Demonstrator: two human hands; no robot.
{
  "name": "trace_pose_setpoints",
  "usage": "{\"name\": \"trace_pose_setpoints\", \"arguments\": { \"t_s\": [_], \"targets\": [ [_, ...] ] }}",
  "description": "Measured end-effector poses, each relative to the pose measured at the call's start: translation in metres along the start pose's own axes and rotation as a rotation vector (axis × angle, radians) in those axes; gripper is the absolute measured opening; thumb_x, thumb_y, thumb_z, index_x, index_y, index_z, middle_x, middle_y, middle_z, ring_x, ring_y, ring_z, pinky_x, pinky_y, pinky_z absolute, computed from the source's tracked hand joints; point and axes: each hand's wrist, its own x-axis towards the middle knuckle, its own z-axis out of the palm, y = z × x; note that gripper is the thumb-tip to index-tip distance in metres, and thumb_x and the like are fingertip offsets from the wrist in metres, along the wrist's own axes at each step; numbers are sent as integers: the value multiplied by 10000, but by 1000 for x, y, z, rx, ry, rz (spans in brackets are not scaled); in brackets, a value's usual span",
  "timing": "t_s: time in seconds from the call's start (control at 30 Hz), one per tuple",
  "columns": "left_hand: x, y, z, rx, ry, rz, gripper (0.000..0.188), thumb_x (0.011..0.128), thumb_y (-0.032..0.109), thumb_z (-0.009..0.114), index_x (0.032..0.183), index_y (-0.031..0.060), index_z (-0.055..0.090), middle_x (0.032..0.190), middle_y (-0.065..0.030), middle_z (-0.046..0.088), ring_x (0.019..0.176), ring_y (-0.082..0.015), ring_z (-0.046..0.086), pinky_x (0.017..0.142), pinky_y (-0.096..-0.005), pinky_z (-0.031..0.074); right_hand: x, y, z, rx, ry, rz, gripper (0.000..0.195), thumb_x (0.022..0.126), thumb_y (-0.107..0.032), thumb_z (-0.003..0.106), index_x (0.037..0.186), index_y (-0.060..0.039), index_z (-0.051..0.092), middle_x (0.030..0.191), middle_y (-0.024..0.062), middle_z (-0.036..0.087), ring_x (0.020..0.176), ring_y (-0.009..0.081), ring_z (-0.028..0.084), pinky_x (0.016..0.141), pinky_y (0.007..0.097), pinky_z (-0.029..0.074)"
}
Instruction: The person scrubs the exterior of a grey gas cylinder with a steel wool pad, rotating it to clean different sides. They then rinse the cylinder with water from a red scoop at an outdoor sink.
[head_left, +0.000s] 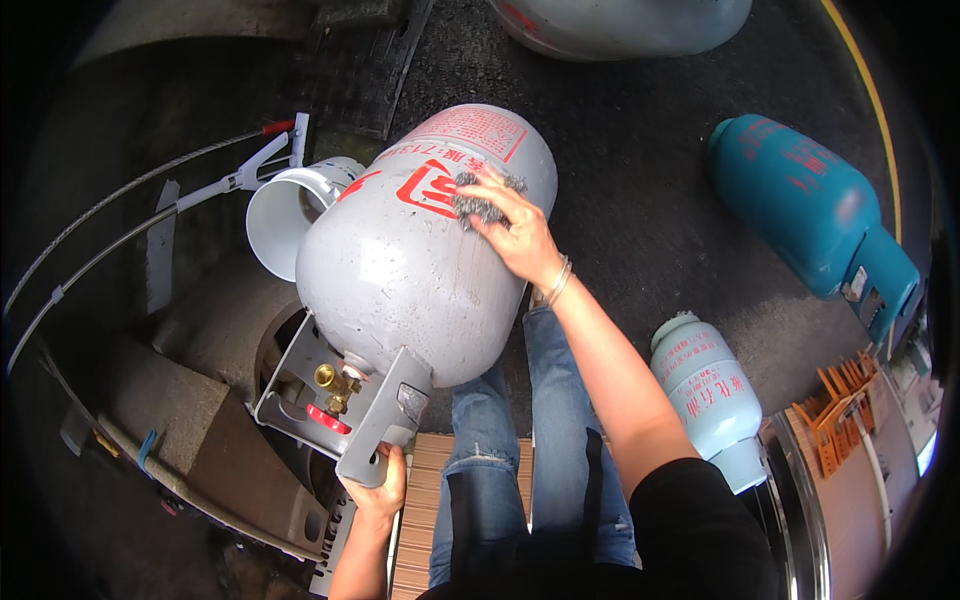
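Observation:
A large grey gas cylinder with red writing lies tilted before my legs, its valve end toward me. My left hand grips the cylinder's metal collar at its lower edge. Inside the collar sits a brass valve with a red handwheel. Against the cylinder's painted side, my right hand presses a steel wool scourer, fingers spread over it. Small water drops dot the grey surface. Part of the scourer is hidden under my fingers.
Left of the cylinder, a white bucket lies on its side near a metal rod with a bracket. At right are a teal cylinder and a pale blue cylinder. Another grey cylinder lies at the top.

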Motion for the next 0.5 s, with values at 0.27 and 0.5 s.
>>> {"name": "trace_pose_setpoints", "arguments": {
  "t_s": [0.27,0.5],
  "targets": [
    [-27,-33,11,111,-52,24,94,712,-36,680,716,1,594,607,-65,583,516,-143,563,528,-256,449,-13,22,-1,25,74,168,346,830,-204,660,1172,-154,651,1342,129,541,1290,323,461,1072,408,366],
    [-26,-25,13,51,-90,85,123,704,-62,677,739,0,577,604,-69,586,508,-166,587,514,-259,460,57,49,-14,-56,-78,11,277,846,-257,638,1102,-164,689,1229,100,628,1165,268,576,1050,490,359]
  ]
}}
